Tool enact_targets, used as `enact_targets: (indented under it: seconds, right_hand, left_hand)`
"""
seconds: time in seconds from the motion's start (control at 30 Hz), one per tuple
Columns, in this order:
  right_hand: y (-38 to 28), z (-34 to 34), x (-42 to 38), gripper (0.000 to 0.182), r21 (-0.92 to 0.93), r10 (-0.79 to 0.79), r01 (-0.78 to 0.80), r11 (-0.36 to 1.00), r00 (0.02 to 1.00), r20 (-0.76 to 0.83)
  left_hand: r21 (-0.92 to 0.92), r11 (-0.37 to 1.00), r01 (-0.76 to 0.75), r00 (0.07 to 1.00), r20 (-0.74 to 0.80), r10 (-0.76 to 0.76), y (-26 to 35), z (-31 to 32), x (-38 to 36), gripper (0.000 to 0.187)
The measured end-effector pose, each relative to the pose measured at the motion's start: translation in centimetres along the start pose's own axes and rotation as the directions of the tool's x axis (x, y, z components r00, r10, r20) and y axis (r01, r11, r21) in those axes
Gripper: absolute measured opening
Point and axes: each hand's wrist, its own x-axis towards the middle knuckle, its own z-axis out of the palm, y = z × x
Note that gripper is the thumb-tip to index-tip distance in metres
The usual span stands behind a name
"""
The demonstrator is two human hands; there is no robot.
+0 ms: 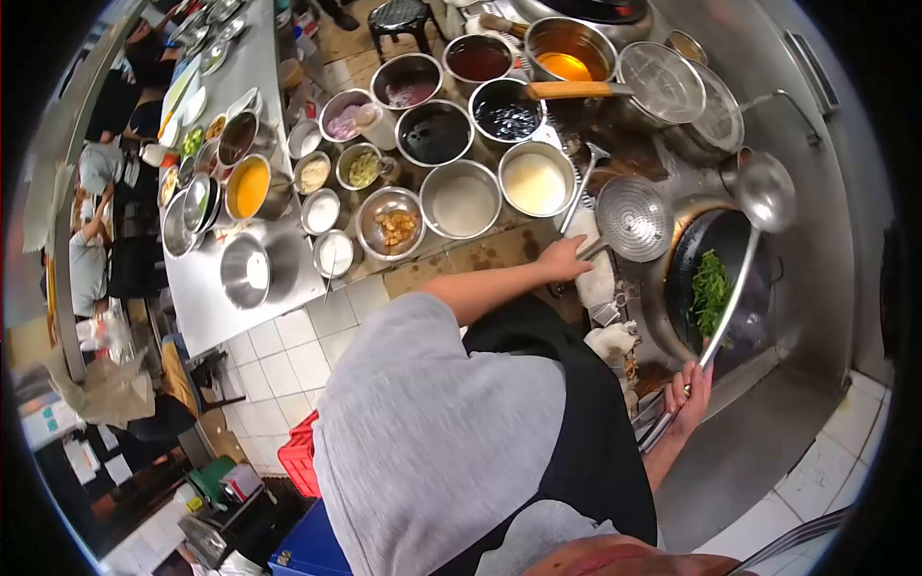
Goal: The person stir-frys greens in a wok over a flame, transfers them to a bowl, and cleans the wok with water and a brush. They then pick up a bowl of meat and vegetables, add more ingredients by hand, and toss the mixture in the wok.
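My right hand (689, 396) is wrapped round the long curved metal handle of a ladle (765, 192). The ladle's bowl is raised beyond the far side of a dark wok (684, 288), its handle crossing above it. Chopped green leaves (711, 293) lie in the wok. My left hand (565, 261) is closed at the handle end of a round perforated skimmer (634, 219), beside a white cloth (594, 278). The skimmer sits left of the wok.
Metal pots of liquids (461, 199) and bowls of ingredients (391, 224) stand on my left. A wire strainer (663, 84) rests on a pot. Behind them is a steel table (206, 307) with more bowls; people (88, 269) stand beyond it. A stool (399, 16) is farther off.
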Motion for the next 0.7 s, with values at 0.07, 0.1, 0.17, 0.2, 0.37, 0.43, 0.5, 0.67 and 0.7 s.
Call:
enact_targets:
  seconds: [0.07,0.1,0.17,0.2,0.37,0.43,0.5,0.67,0.7]
  right_hand:
    - [1.7,2.1,-0.7,0.056,0.083,0.136,-0.15,0.985,0.979,0.152]
    - [2.0,2.8,-0.7,0.056,0.083,0.145,-0.161,0.983,0.974,0.175]
    - [2.5,3.9,-0.7,0.059,0.069,0.277,-0.331,0.941,0.872,0.403]
    - [2.7,4.3,-0.9,0.061,0.049,0.332,-0.391,0.919,0.835,0.439]
    - [3.6,6.6,-0.5,0.058,-0.281,0.513,-0.435,0.856,0.643,0.568]
    - [5.0,6.1,0.0,0.061,-0.321,0.518,-0.412,0.853,0.59,0.62]
    - [6.0,6.5,-0.5,0.064,-0.521,0.535,-0.228,0.823,0.619,0.575]
    - [8.5,6.2,-1.3,0.066,-0.555,0.575,-0.242,0.796,0.59,0.568]
    - [8.7,6.4,-1.3,0.066,-0.553,0.569,-0.24,0.798,0.601,0.561]
  left_hand:
    - [-0.031,0.999,-0.024,1.0,-0.019,0.024,0.1,-3.6,-2.6,0.047]
    - [-0.089,0.992,-0.085,0.996,-0.035,0.082,0.9,-5.1,-3.4,0.05]
    - [-0.143,0.988,-0.052,0.998,-0.041,0.047,2.2,-7.8,-6.2,0.043]
    - [-0.241,0.97,-0.031,0.999,0.011,0.035,2.6,-8.7,-8.0,0.039]
    - [0.245,0.965,0.097,0.935,0.309,-0.172,-2.8,-9.5,-20.1,0.059]
    - [0.562,0.796,0.223,0.715,0.461,-0.526,-4.5,-9.2,-25.2,0.076]
    - [0.509,0.801,0.315,0.715,0.428,-0.553,-4.4,-9.7,-27.5,0.068]
    - [0.276,0.91,0.309,0.868,0.31,-0.389,-7.5,-10.7,-28.8,0.042]
    - [0.057,0.966,0.25,0.952,0.168,-0.256,-7.8,-11.0,-28.3,0.036]
